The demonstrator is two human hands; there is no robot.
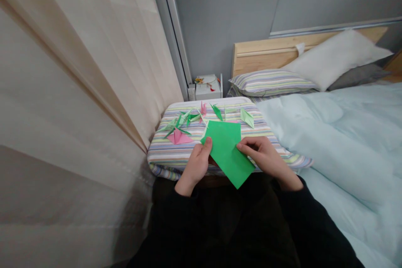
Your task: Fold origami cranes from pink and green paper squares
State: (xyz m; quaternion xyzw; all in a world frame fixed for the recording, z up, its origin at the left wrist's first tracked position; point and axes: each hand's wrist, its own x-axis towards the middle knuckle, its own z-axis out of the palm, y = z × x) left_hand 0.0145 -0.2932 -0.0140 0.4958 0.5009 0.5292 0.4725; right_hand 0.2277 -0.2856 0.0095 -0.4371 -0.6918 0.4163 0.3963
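Observation:
A bright green sheet of paper [228,150] is held up over the near edge of a table with a striped cloth [169,155]. My left hand [198,162] grips its left side, the thumb lying on top. On the right side of the sheet, the thumb and forefinger of my right hand [262,153] pinch the edge. Behind the paper lie several folded paper shapes: a pink one [179,137], a green one [216,112] and a pale green one [247,117] among them.
A pale curtain [94,71] hangs close on the left. To the right is a bed with a light blue quilt [329,134] and a striped pillow [273,81]. A small white cabinet [205,90] stands behind the table.

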